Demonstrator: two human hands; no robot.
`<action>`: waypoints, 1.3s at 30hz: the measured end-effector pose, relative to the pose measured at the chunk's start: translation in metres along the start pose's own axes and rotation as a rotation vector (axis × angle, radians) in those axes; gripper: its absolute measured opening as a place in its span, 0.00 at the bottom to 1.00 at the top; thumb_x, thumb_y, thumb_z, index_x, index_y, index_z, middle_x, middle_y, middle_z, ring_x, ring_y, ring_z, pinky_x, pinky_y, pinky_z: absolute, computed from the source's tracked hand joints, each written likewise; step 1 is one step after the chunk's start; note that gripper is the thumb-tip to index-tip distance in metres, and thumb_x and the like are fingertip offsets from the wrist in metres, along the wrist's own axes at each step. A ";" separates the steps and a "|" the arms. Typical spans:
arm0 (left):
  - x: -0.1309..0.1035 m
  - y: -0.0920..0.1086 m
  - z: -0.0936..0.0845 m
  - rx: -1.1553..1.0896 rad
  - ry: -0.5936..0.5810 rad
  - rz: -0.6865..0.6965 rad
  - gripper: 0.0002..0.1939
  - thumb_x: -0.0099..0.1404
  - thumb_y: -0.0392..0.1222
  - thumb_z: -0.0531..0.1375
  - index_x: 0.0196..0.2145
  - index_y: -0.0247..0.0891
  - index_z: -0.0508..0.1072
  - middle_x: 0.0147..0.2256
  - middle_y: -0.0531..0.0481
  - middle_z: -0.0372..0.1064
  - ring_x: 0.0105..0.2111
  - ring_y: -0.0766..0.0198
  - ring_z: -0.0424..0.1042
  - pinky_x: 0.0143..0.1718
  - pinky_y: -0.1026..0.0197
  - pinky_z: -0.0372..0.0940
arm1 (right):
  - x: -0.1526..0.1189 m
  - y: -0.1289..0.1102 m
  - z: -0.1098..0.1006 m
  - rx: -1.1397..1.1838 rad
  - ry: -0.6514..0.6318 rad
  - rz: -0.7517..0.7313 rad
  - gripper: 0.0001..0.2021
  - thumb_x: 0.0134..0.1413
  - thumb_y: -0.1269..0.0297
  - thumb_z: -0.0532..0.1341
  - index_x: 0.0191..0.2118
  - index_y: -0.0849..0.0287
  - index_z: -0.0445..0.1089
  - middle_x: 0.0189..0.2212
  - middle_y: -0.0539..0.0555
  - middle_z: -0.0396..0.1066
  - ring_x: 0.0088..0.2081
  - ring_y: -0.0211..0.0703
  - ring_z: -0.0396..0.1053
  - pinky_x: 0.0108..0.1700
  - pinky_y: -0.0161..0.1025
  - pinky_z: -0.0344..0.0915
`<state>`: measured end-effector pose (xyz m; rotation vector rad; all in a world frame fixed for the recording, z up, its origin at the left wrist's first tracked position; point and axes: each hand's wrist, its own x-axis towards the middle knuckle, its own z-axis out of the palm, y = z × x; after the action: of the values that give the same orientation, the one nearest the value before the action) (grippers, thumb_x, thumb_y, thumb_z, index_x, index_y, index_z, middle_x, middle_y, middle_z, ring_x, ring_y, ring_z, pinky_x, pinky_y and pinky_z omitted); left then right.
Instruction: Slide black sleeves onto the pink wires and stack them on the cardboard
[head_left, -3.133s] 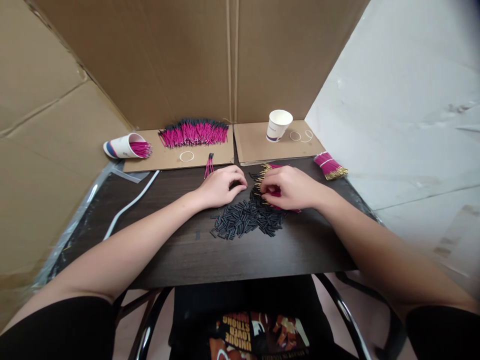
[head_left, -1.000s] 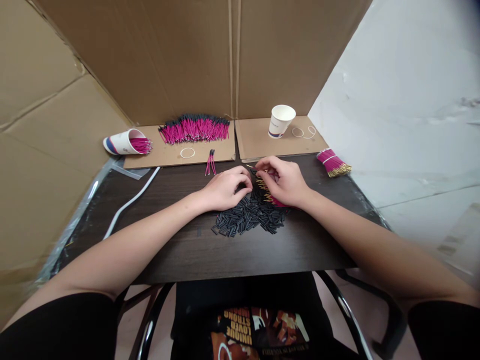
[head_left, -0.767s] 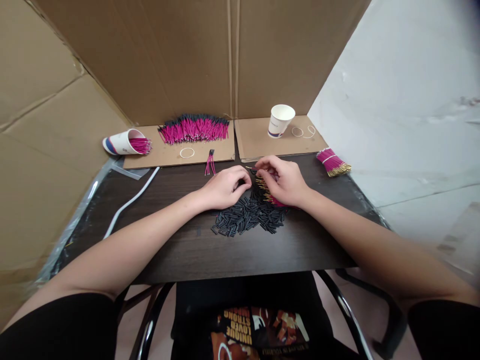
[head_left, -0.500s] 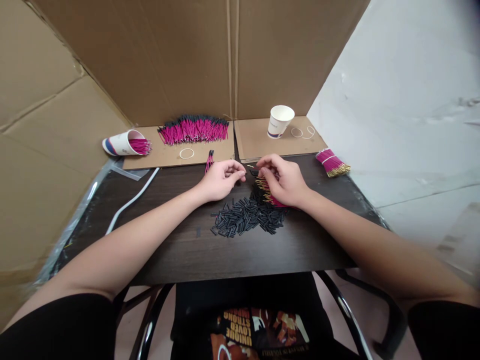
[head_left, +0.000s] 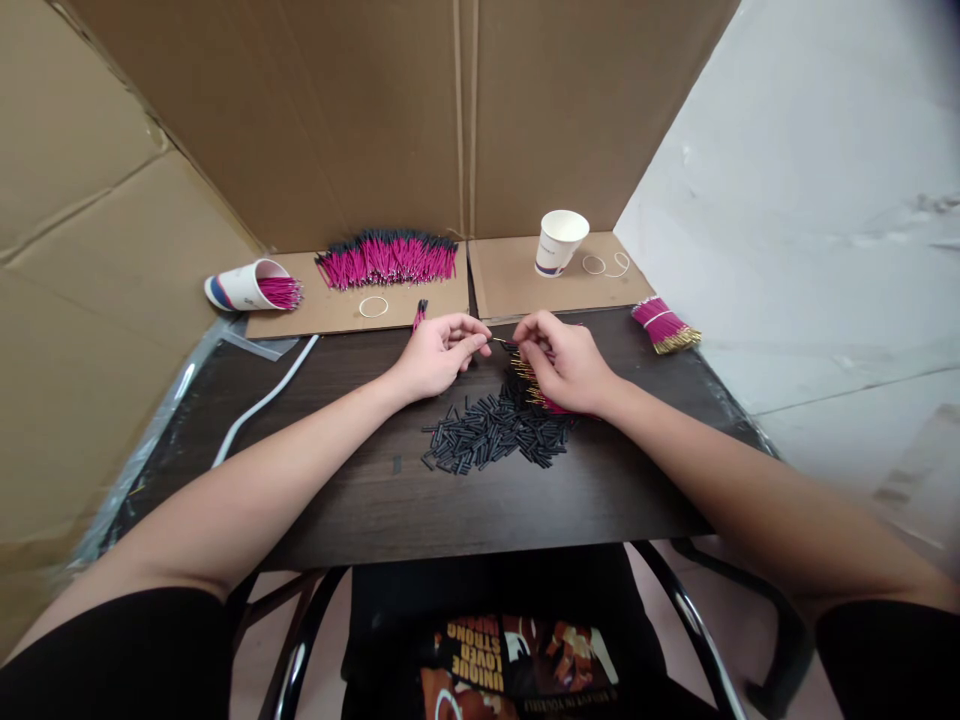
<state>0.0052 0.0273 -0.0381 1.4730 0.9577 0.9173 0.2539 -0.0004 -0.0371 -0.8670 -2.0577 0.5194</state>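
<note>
My left hand (head_left: pixel 441 354) is closed in a pinch. At its fingertips is a tiny dark piece, seemingly a black sleeve, mostly hidden. Facing it, my right hand (head_left: pixel 564 358) pinches a wire whose gold pin (head_left: pixel 500 341) points left and meets the left fingertips. Under the right hand lie more pink wires with gold pins (head_left: pixel 525 372), partly covered by the palm. A loose heap of short black sleeves (head_left: pixel 495 432) spreads over the dark table below both hands. Just behind the left hand are a few pink wires with black ends (head_left: pixel 420 315).
On cardboard at the back lies a wide row of black-tipped pink wires (head_left: pixel 390 260) beside a rubber band (head_left: pixel 373 307). A tipped paper cup (head_left: pixel 238 288) holds pink wires. An upright paper cup (head_left: pixel 561 245) and a banded wire bundle (head_left: pixel 664 325) are right.
The gold pin has come left against the left fingertips, closing the gap between pin and fingers. Both hands have otherwise hardly moved.
</note>
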 end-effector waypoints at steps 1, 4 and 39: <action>0.000 0.000 0.000 0.001 -0.003 0.003 0.09 0.72 0.42 0.68 0.45 0.34 0.77 0.36 0.44 0.81 0.23 0.74 0.66 0.26 0.65 0.62 | 0.000 0.000 0.000 -0.002 -0.004 -0.004 0.04 0.75 0.71 0.57 0.49 0.57 0.67 0.35 0.53 0.75 0.33 0.42 0.71 0.38 0.43 0.67; 0.000 -0.001 -0.001 0.008 -0.012 0.010 0.09 0.72 0.43 0.68 0.45 0.35 0.77 0.36 0.44 0.81 0.23 0.74 0.66 0.27 0.64 0.62 | 0.000 0.000 0.000 -0.003 -0.013 -0.012 0.04 0.75 0.72 0.57 0.49 0.57 0.67 0.35 0.53 0.75 0.33 0.42 0.71 0.38 0.43 0.67; -0.007 0.005 0.005 0.095 -0.086 0.040 0.10 0.71 0.43 0.67 0.45 0.35 0.76 0.34 0.45 0.81 0.26 0.72 0.68 0.28 0.66 0.63 | 0.000 -0.002 -0.002 -0.132 -0.105 -0.035 0.06 0.74 0.71 0.55 0.49 0.56 0.67 0.39 0.55 0.77 0.36 0.44 0.71 0.40 0.44 0.65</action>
<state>0.0080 0.0188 -0.0340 1.6036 0.9221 0.8397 0.2549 -0.0014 -0.0343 -0.8961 -2.2194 0.4214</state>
